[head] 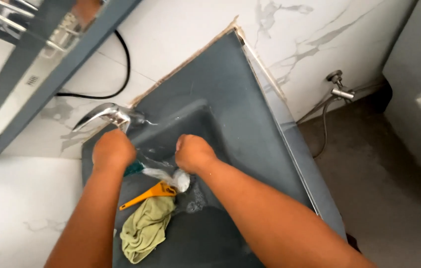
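Item: green-handled brush with wet whitish bristles [163, 172], held over the basin of the dark grey stone sink [250, 129], near the chrome tap [104, 115] at its back left corner. Handle gripped in the closed left hand [113, 149]; bristle end is touched by the fisted right hand [193, 152], hold unclear. Judged light, stiff, slippery when soapy; best taken by the handle. Below: orange plastic scraper [146, 194], crumpled olive cloth [146, 229]. No packages, labels or signs are seen.
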